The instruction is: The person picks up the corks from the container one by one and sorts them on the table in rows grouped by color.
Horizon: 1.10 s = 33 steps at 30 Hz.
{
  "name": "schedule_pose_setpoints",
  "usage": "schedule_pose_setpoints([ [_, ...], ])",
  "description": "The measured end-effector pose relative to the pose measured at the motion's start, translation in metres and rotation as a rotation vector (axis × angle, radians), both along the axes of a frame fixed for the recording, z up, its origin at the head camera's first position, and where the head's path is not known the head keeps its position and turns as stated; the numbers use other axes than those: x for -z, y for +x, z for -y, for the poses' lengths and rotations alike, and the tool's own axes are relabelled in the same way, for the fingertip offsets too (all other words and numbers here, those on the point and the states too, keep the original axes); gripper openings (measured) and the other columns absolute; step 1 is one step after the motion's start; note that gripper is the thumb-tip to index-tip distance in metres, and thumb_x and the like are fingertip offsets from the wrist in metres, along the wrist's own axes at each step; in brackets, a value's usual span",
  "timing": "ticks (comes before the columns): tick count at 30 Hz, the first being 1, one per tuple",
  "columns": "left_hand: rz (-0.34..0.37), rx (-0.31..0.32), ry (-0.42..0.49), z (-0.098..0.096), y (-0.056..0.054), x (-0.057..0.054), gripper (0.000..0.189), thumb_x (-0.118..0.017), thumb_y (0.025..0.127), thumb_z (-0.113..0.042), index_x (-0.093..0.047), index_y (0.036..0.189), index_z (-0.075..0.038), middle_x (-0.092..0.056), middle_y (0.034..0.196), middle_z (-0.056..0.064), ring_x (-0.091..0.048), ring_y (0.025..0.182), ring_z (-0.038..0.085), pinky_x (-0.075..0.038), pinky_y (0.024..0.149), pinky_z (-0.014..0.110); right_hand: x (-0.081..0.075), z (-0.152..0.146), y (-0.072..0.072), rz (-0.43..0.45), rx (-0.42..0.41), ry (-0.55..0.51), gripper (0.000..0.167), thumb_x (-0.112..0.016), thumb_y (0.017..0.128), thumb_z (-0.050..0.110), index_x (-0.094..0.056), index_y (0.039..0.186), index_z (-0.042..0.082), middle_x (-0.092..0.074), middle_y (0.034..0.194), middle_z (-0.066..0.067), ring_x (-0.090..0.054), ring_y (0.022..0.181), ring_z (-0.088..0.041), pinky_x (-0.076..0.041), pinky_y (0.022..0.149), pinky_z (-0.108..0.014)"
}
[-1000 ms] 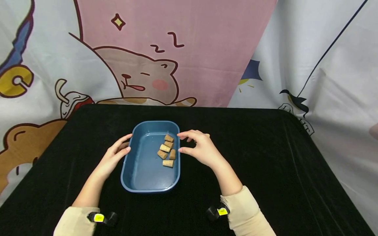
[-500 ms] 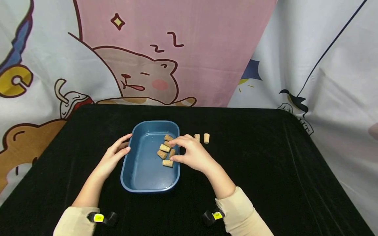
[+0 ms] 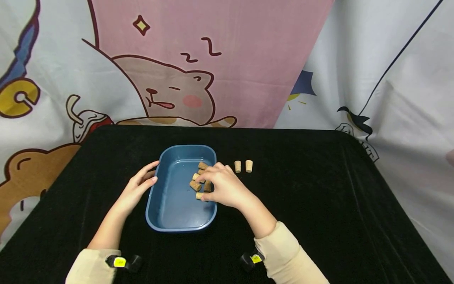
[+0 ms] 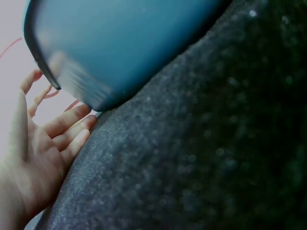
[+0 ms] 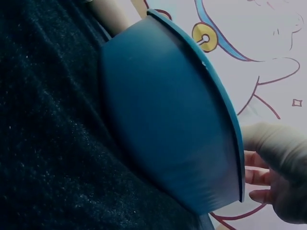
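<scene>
a cloth backdrop (image 3: 248,59) printed with a sleeping cartoon animal on pink hangs behind everything. in front of it spreads a table (image 3: 319,205) covered in black cloth. left of the table's middle sits a blue tray (image 3: 170,213) with rounded corners, its long sides running away from the person. two cream sleeves (image 3: 289,254) come in from the near edge, one on either side. the right hand (image 3: 221,185) reaches over the tray's right rim, thumb and forefinger spread apart above the corks (image 3: 195,185); whether the fingertips touch any of them is hard to tell. the left hand (image 3: 140,183) is spread against the tray's left side, fingers extended to its outer wall. each wrist carries a small black device (image 3: 122,262) with a yellow label. smallest are the corks: six show inside the tray, gathered in its right half, some partly covered by the right hand. two more corks (image 3: 249,166) rest on the black cloth to the tray's right, beyond the right hand, side by side with a gap between.
</scene>
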<state>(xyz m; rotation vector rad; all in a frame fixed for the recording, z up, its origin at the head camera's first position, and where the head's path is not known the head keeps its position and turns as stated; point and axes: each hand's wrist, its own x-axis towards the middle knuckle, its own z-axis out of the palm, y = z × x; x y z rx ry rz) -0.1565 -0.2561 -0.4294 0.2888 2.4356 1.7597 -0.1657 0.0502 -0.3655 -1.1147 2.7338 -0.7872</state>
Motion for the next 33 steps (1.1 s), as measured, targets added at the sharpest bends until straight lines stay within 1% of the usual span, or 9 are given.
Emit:
schedule_pose_setpoints([
  [5, 0.008, 0.002, 0.002, 0.0, 0.0, -0.001, 0.055, -0.046, 0.102, -0.033, -0.027, 0.152, -0.02, -0.039, 0.144, 0.025, -0.045, 0.123, 0.041, -0.036, 0.097, 0.061, 0.002, 0.006, -0.001, -0.023, 0.0, 0.07, 0.041, -0.084, 0.073, 0.03, -0.071, 0.111, 0.022, -0.062, 0.117, 0.007, -0.044, 0.097, -0.012, -0.034, 0.082, -0.032],
  [12, 0.006, -0.002, 0.006, 0.0, 0.001, -0.001, 0.056, -0.046, 0.102, -0.032, -0.027, 0.152, -0.018, -0.039, 0.143, 0.026, -0.046, 0.123, 0.042, -0.036, 0.097, 0.061, 0.0, 0.016, -0.004, -0.089, 0.01, 0.201, 0.041, -0.085, 0.07, 0.033, -0.072, 0.108, 0.024, -0.064, 0.113, 0.008, -0.044, 0.093, -0.012, -0.034, 0.079, -0.029],
  [16, 0.004, -0.001, 0.007, 0.0, 0.0, -0.001, 0.056, -0.046, 0.102, -0.031, -0.027, 0.152, -0.018, -0.04, 0.142, 0.026, -0.046, 0.122, 0.042, -0.037, 0.097, 0.06, -0.002, 0.021, -0.004, -0.091, 0.013, 0.253, 0.042, -0.086, 0.069, 0.033, -0.072, 0.108, 0.024, -0.064, 0.115, 0.007, -0.044, 0.094, -0.013, -0.034, 0.079, -0.029],
  [18, 0.0, 0.001, 0.009, 0.0, 0.0, -0.001, 0.056, -0.047, 0.102, -0.031, -0.027, 0.152, -0.017, -0.04, 0.142, 0.026, -0.046, 0.122, 0.042, -0.037, 0.097, 0.06, -0.002, 0.022, -0.004, -0.091, 0.013, 0.269, 0.041, -0.086, 0.068, 0.032, -0.073, 0.107, 0.024, -0.065, 0.113, 0.007, -0.044, 0.092, -0.013, -0.033, 0.078, -0.03],
  [22, -0.007, 0.002, 0.012, 0.0, -0.001, -0.001, 0.055, -0.046, 0.102, -0.03, -0.027, 0.151, -0.016, -0.04, 0.142, 0.026, -0.046, 0.122, 0.042, -0.037, 0.096, 0.06, -0.004, 0.025, -0.003, -0.076, 0.022, 0.282, 0.038, -0.087, 0.067, 0.031, -0.074, 0.103, 0.024, -0.066, 0.098, 0.009, -0.043, 0.088, -0.013, -0.031, 0.077, -0.031],
  [26, -0.01, 0.004, 0.01, 0.0, -0.001, -0.001, 0.055, -0.047, 0.102, -0.03, -0.028, 0.151, -0.017, -0.041, 0.141, 0.026, -0.047, 0.122, 0.042, -0.037, 0.096, 0.06, -0.004, 0.025, -0.002, -0.039, 0.04, 0.277, 0.036, -0.087, 0.067, 0.028, -0.075, 0.101, 0.024, -0.064, 0.084, 0.01, -0.042, 0.086, -0.012, -0.031, 0.078, -0.032],
  [29, -0.01, 0.005, 0.01, 0.0, -0.001, -0.001, 0.055, -0.046, 0.102, -0.031, -0.028, 0.151, -0.018, -0.04, 0.142, 0.026, -0.047, 0.122, 0.042, -0.037, 0.097, 0.06, -0.003, 0.025, -0.003, -0.005, 0.049, 0.27, 0.034, -0.087, 0.068, 0.026, -0.075, 0.099, 0.024, -0.062, 0.08, 0.011, -0.042, 0.086, -0.012, -0.03, 0.079, -0.033],
  [33, -0.003, 0.001, 0.007, 0.0, 0.0, -0.001, 0.055, -0.046, 0.102, -0.031, -0.027, 0.152, -0.019, -0.04, 0.142, 0.026, -0.046, 0.122, 0.042, -0.036, 0.097, 0.061, -0.002, 0.026, -0.004, 0.043, 0.058, 0.257, 0.03, -0.086, 0.069, 0.024, -0.075, 0.097, 0.023, -0.061, 0.078, 0.012, -0.042, 0.086, -0.012, -0.03, 0.078, -0.033],
])
